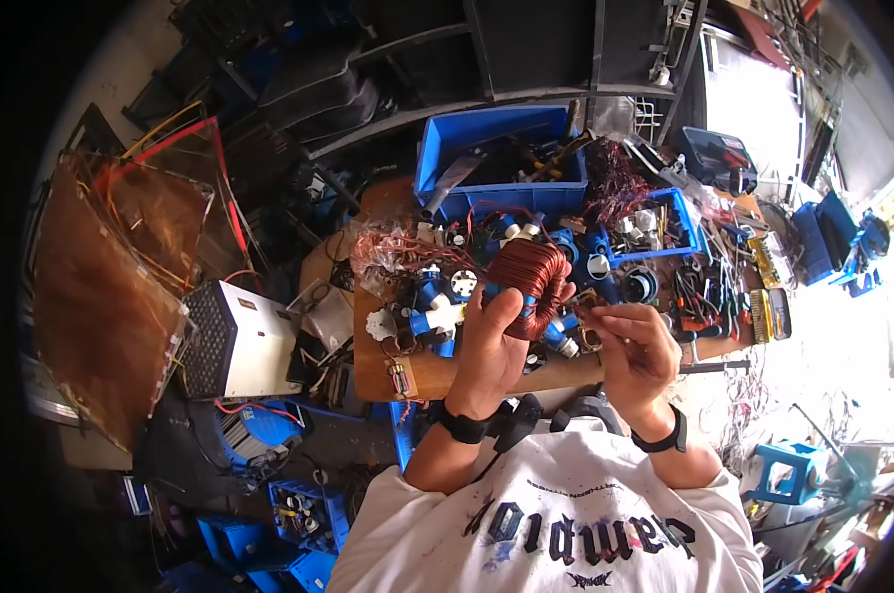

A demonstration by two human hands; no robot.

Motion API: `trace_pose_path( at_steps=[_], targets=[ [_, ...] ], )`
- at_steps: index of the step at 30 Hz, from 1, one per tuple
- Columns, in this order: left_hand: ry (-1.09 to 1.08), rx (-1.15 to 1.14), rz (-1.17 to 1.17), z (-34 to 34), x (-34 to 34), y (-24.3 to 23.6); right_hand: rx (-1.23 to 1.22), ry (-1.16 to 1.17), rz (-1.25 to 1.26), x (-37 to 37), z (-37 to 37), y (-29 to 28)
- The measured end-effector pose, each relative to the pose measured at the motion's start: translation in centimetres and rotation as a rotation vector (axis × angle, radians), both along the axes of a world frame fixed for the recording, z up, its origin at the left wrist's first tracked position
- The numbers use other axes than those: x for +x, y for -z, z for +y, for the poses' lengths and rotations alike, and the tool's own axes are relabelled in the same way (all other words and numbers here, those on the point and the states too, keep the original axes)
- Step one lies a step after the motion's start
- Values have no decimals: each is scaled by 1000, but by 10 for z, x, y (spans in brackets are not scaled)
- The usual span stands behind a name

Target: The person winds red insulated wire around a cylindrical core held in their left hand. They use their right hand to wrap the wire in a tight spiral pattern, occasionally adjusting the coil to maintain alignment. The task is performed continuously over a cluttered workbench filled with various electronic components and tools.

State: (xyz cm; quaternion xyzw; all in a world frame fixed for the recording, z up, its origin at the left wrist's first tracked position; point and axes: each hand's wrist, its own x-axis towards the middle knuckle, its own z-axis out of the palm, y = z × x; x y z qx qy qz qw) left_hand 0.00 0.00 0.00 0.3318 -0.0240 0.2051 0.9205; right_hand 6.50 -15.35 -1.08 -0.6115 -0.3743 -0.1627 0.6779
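Observation:
A thick ring-shaped coil of reddish copper wire (528, 275), with a bit of blue showing at its side, is held up over the front of the workbench. My left hand (490, 356) grips it from below and the left, thumb across its near face. Just right of the coil, my right hand (639, 354) has thumb and forefinger pinched together. What is between those fingertips, perhaps a thin wire end, is too small to make out. Both wrists wear black bands. Behind the coil, blue and white plug connectors (437, 318) crowd the bench.
A large blue bin (506, 201) of tools stands at the back of the wooden bench (556, 376). To its right are a smaller blue tray (699, 240), pliers and screwdrivers (699, 296). A white metal case (254, 341) and a brown sheet (101, 296) stand left.

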Motion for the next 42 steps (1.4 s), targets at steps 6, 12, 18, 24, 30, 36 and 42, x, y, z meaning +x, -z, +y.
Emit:
trace_pose_path(
  at_steps=[6,12,18,24,30,36,42],
  targets=[
    [8,30,-13,-1,-1,-4,-28,0,-105,-1,15,-3],
    [17,140,70,-5,-4,2,-68,21,-177,5,20,-3],
    [-2,159,84,-9,-2,8,-74,38,-242,8,28,-4],
    [39,184,94,-8,-4,11,-127,121,-369,8,28,-8],
    [-24,-48,186,-2,3,0,-68,54,-187,12,26,-1],
    [-97,-59,223,-4,5,-1,-128,-8,-64,2,12,-7],
    [-97,-52,217,-5,5,-3,-1,-66,57,0,2,-5]
  ],
)
